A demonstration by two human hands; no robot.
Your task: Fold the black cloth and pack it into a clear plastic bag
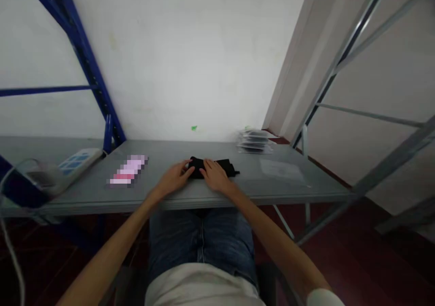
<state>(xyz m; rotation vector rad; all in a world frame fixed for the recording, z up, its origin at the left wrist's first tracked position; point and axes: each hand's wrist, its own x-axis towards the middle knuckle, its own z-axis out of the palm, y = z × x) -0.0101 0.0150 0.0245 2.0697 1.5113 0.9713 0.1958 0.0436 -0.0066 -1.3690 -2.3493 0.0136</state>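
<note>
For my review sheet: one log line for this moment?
left hand: on black cloth | right hand: on black cloth | grey table

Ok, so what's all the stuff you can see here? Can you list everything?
black cloth: one, black, middle of the table, under both hands
table: one, grey, against the white wall
power strip: one, white with blue switches, left end of the table
stack of flat packets: one stack, pale grey, back right of the table
clear sheet: one, see-through, right part of the table
blue rack: one, blue, left side
grey rack: one, grey, right side
jeans: one pair, blue, below the table edge
left hand: one, resting on the cloth
right hand: one, resting on the cloth
</note>
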